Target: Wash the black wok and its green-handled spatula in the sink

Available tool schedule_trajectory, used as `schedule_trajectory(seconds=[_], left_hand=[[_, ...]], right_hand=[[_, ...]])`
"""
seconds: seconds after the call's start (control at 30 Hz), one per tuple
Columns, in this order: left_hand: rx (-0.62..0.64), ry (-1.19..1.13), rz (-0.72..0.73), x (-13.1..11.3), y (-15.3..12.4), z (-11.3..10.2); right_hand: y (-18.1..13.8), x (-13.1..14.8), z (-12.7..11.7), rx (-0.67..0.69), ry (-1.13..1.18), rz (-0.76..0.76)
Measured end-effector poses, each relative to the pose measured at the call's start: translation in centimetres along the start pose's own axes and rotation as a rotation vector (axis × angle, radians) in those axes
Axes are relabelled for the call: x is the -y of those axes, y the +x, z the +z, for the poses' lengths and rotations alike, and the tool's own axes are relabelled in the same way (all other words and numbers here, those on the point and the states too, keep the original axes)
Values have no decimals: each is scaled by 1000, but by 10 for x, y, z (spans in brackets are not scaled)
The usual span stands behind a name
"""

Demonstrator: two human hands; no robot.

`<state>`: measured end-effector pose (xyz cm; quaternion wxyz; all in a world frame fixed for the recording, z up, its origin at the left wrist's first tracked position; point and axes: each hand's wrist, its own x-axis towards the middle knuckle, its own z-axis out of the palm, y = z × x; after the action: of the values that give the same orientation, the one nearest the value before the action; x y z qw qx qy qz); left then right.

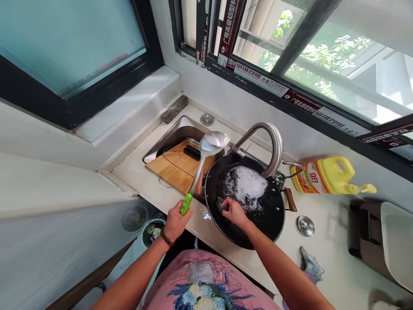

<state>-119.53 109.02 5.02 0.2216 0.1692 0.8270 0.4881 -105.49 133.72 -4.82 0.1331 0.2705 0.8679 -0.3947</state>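
Observation:
My left hand (177, 220) is wrapped round the green handle of a metal ladle (198, 172). The ladle points away from me, and its shiny bowl (213, 142), which looks wet with suds, hangs over the sink side. A large black wok (213, 181) stands under the faucet with white foam (250, 185) and water inside. My right hand (235, 212) is inside the wok at its near left, fingers pinched together. By the fingertips shows a small grey tuft, seemingly a steel wool scrubber (220, 203), partly hidden by the hand.
A curved faucet (275, 146) arches over the wok. The sink (161, 148) holds a wooden cutting board (176, 161) with black handles on it. To the right are a yellow detergent jug (335, 174), a round metal drain strainer (305, 226) and a silvery crumpled item (311, 263).

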Motion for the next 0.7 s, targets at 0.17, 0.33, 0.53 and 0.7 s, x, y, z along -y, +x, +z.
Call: schedule_trajectory(seconds=[0.17, 0.33, 0.53, 0.7], left_hand=[[112, 203, -16, 1, -18, -30], [311, 343, 28, -1, -36, -41], [510, 675, 49, -26, -36, -44], [612, 1010, 15, -55, -30, -31]], right_hand=[[1, -33, -18, -129, -214, 82], [13, -43, -21, -279, -10, 194], [20, -60, -39, -492, 330, 332], [3, -65, -58, -571, 611, 325]])
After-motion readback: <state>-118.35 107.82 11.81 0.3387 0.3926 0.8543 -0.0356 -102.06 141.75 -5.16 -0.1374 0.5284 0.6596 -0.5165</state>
